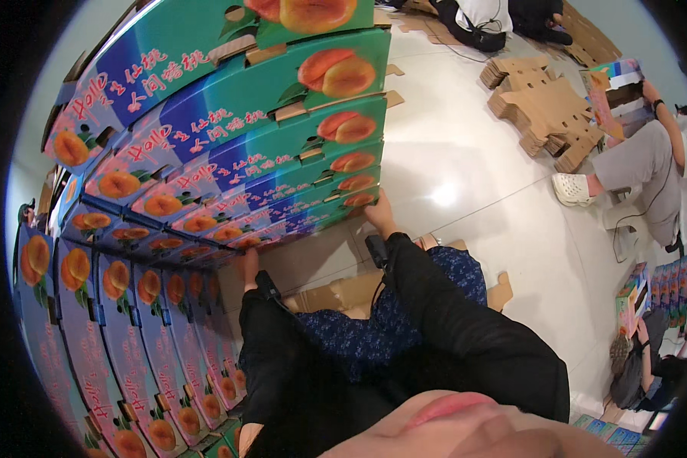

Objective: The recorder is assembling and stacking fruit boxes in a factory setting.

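A tall stack of printed peach boxes, in pink, blue and green, rises in front of me. Both my arms reach down to its low part. At the right end of a low peach box, my right hand is closed round the edge, with fingertips partly hidden by the carton. My left hand grips the left end low down, beside the corner where another stack meets this one; most of its fingers are hidden.
More peach boxes are stacked at my left. Flattened cardboard lies piled on the tiled floor at the far right. A seated person handles a carton there; another person works lower right. Others sit at the back.
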Tool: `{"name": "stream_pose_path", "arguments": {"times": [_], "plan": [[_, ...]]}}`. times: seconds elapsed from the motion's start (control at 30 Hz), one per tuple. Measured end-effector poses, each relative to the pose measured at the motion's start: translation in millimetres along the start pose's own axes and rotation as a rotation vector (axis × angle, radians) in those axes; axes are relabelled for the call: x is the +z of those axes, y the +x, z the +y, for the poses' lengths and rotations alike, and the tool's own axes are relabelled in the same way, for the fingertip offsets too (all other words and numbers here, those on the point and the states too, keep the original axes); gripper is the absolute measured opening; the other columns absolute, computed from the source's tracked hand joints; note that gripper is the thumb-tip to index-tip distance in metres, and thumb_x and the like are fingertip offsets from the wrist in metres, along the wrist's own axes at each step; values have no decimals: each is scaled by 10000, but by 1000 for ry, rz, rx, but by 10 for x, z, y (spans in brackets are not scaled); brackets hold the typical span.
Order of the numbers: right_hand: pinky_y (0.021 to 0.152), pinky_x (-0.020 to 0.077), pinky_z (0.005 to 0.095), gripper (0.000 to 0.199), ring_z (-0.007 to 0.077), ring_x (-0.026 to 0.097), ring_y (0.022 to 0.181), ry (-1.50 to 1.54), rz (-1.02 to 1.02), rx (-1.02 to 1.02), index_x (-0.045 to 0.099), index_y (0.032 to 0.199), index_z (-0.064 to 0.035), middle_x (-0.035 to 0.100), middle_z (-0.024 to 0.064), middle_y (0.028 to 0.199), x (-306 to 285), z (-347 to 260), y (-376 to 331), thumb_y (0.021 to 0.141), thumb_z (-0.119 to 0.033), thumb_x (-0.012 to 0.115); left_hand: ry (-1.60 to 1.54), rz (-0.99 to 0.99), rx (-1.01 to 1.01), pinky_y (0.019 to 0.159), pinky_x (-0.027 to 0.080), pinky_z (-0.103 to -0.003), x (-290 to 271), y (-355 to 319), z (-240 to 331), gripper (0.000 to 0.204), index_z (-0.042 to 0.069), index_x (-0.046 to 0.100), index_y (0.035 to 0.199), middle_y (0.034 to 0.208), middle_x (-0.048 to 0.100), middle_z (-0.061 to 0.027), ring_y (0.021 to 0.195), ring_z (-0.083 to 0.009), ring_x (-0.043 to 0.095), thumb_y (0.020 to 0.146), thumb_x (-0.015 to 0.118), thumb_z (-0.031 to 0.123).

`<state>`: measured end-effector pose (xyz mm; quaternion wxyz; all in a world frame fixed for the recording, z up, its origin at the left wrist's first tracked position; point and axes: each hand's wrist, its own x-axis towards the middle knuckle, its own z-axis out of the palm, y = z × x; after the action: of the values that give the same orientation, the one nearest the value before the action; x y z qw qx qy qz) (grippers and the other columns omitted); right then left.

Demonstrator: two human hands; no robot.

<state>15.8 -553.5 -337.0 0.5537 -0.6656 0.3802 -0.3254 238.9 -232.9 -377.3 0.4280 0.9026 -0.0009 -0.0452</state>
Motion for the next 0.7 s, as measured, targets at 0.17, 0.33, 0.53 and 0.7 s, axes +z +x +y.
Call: {"name": "stream_pose_path", "arguments": {"times": [0.17, 0.33, 0.53, 0.7], "plan": [[906, 397, 321, 481, 268, 542, 1055, 77, -131, 77, 518, 1161, -42, 595, 135, 1085, 313, -221, -204, 685, 31, 525, 239, -114, -80, 816, 418, -456, -876, -238, 424, 387, 13, 653, 967, 990, 617, -256, 977, -435, 543, 784, 565, 342], [879, 430, 349, 556, 343, 559, 1048, -41, -127, -12, 506, 1221, -99, 608, 186, 1078, 182, -67, -39, 679, -29, 608, 115, -52, 171, 806, 431, -443, -850, -287, 477, 412, 27, 656, 977, 957, 631, -231, 963, -410, 562, 766, 577, 372], [847, 440, 367, 449, 358, 566, 1023, -80, -60, -42, 533, 1157, -85, 612, 186, 1060, 266, -203, -181, 718, -109, 627, 183, -127, 126, 819, 439, -411, -872, -174, 252, 438, 51, 634, 1077, 970, 646, -200, 963, -362, 589, 758, 615, 351], [817, 448, 384, 387, 384, 572, 984, -131, 28, 2, 556, 1110, -69, 621, 202, 1017, 258, -307, -293, 745, -173, 633, 27, -229, 42, 784, 452, -358, -879, -233, 331, 370, 19, 641, 1043, 914, 672, -148, 880, -275, 626, 752, 634, 248]]}}
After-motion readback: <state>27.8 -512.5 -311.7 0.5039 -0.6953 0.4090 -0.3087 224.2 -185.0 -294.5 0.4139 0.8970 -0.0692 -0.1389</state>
